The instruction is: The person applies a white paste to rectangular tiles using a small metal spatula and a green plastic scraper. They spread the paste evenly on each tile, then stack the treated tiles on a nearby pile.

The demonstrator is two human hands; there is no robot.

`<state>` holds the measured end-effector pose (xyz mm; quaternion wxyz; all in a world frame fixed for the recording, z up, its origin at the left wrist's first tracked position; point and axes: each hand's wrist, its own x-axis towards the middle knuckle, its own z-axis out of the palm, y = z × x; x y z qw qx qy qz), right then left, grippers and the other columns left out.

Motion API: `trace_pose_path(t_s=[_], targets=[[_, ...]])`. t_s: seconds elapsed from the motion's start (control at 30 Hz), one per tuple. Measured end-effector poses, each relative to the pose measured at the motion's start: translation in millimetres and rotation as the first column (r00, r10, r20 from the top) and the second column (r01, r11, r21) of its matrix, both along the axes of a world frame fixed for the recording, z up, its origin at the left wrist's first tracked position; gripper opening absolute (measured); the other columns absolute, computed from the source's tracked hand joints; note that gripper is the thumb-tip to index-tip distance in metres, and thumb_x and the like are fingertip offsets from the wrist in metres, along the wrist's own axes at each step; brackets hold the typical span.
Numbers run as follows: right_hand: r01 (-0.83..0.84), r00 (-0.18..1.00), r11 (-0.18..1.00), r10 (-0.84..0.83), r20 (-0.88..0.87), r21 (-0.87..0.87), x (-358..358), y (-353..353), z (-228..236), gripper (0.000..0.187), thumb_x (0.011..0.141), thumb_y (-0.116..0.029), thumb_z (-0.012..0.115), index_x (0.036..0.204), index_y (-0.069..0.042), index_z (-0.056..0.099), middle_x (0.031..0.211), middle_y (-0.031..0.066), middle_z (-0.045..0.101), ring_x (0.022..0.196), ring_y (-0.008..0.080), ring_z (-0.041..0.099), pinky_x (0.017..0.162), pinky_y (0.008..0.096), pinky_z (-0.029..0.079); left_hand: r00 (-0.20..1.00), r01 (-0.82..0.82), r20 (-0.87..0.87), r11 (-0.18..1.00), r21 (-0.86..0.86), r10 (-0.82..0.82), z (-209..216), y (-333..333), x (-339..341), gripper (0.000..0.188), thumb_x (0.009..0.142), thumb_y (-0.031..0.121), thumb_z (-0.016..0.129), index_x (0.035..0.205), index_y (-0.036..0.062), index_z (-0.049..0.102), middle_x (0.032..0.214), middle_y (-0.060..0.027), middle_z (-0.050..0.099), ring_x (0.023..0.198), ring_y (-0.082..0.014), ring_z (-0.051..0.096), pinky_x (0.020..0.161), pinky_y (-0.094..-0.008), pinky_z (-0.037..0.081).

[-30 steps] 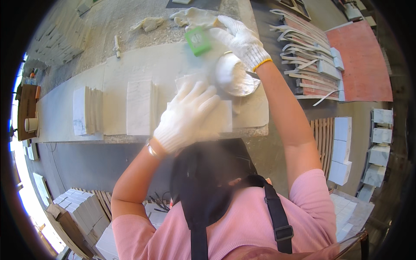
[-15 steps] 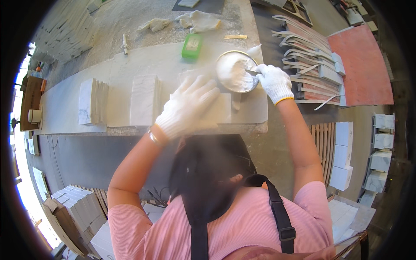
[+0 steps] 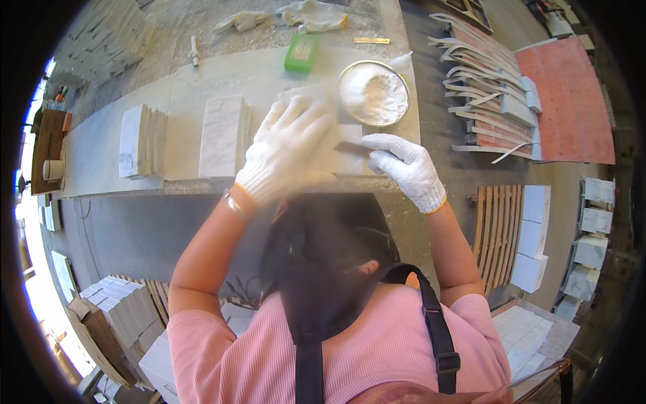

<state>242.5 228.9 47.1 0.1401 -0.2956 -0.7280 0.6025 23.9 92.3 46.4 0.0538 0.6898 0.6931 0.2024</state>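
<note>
My left hand (image 3: pixel 284 149), in a white knit glove, lies flat with fingers outstretched on a pale marble tile (image 3: pixel 349 132), mostly hidden beneath it. In my right hand (image 3: pixel 408 170), also gloved, is a putty knife (image 3: pixel 352 149); its thin blade points left over the tile's right part. Just beyond that hand stands a round tin of white paste (image 3: pixel 374 93), scooped hollow in the middle. To the left of my left hand are a stack of marble tiles (image 3: pixel 223 137) and, farther left, another tile stack (image 3: pixel 134 141).
A green box (image 3: pixel 301 54) sits behind the hands. Loose gloves (image 3: pixel 312 15), a small yellowish strip (image 3: pixel 371 41) and a white marker-like stick (image 3: pixel 194 52) lie farther back on the dusty worktable (image 3: pixel 182 87). To the right, white straps (image 3: pixel 471 74) hang over a reddish board (image 3: pixel 568 101).
My right hand has drawn the putty knife out of the paste tin and brought it nearer and left, over the tile. The left hand stays on the tile.
</note>
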Motion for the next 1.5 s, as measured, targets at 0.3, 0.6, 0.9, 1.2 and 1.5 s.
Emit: trace_pose_path(t_s=[0.3,0.6,0.9,1.2,1.5], targets=[[0.076,0.997,0.990,-0.075,-0.010,0.123,4.3,-16.6,-13.6,0.030,0.096,-0.005,0.066,0.126,-0.004,0.072,0.102,0.0017,0.073,0.083,0.0059,0.063,0.073,0.0229,0.053,1.000,-0.016,0.006,1.000,0.024,0.016,-2.5,-0.4,1.5,0.088,0.063,0.046,0.087,0.136,0.0070,0.059,0.149,-0.0150,0.054,0.141,-0.0391,0.044,0.118,-0.0535,0.034],[0.070,0.998,0.992,-0.069,-0.013,0.107,14.8,-34.4,-17.2,0.031,0.096,-0.001,0.062,0.125,-0.003,0.072,0.104,0.0021,0.074,0.080,0.0047,0.062,0.070,0.0217,0.053,0.999,-0.041,0.007,0.999,0.020,0.041,-2.5,-1.0,4.8,0.089,0.063,0.049,0.086,0.137,0.0061,0.059,0.148,-0.0149,0.054,0.141,-0.0389,0.044,0.117,-0.0530,0.035],[0.241,0.969,0.969,-0.237,-0.075,0.048,25.9,-35.7,3.9,0.029,0.098,-0.001,0.061,0.125,-0.001,0.070,0.107,0.0080,0.076,0.078,0.0063,0.061,0.070,0.0222,0.051,1.000,-0.024,-0.009,0.999,0.022,0.025,-5.2,-1.0,1.3,0.090,0.064,0.052,0.085,0.136,0.0058,0.059,0.148,-0.0150,0.054,0.141,-0.0402,0.043,0.116,-0.0532,0.035],[0.059,0.996,0.965,-0.039,-0.085,0.257,-6.6,-9.8,-21.5,0.029,0.094,-0.002,0.067,0.122,-0.004,0.073,0.105,0.0050,0.076,0.089,0.0097,0.067,0.079,0.0263,0.055,0.999,-0.022,-0.031,1.000,0.004,0.023,-3.9,-1.1,2.7,0.090,0.063,0.052,0.085,0.136,0.0066,0.059,0.148,-0.0142,0.054,0.141,-0.0402,0.044,0.117,-0.0540,0.035],[0.050,0.998,0.934,-0.033,-0.053,0.353,-2.9,-13.6,-10.5,0.026,0.093,-0.002,0.066,0.118,-0.002,0.073,0.113,0.0151,0.075,0.102,0.0242,0.072,0.092,0.0340,0.055,1.000,-0.022,-0.018,1.000,-0.005,0.021,-0.2,0.0,3.6,0.089,0.063,0.049,0.086,0.136,0.0066,0.059,0.148,-0.0142,0.054,0.141,-0.0395,0.044,0.117,-0.0547,0.035]])
